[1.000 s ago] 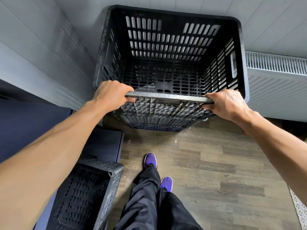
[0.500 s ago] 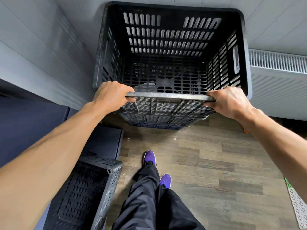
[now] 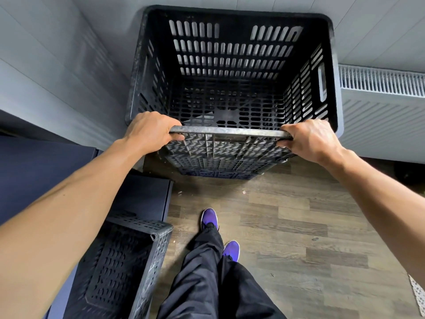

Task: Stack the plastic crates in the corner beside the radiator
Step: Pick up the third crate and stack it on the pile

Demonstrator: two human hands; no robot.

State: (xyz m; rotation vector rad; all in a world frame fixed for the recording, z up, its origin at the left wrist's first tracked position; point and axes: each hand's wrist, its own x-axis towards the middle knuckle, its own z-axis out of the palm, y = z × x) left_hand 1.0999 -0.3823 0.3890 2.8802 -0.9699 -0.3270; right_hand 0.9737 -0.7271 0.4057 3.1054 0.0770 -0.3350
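A black slotted plastic crate (image 3: 232, 54) stands open-topped in the wall corner, left of the white radiator (image 3: 379, 107). Under it the edge of at least one more crate (image 3: 220, 168) shows, so it tops a stack. My left hand (image 3: 149, 131) is shut on the left end of the near rim, and my right hand (image 3: 310, 138) is shut on the right end. Another black crate (image 3: 128, 263) sits at the lower left, partly hidden by my left forearm.
A dark blue cabinet (image 3: 142, 196) runs along the left wall beside the spare crate. Wood-look flooring (image 3: 299, 226) stretches in front of the stack, where my legs and purple shoes (image 3: 209, 218) stand. A patterned mat edge (image 3: 417, 293) shows at the right.
The top crate has slid slightly back toward the corner and sits squarer on the stack. Both hands keep the same grip on the near rim.
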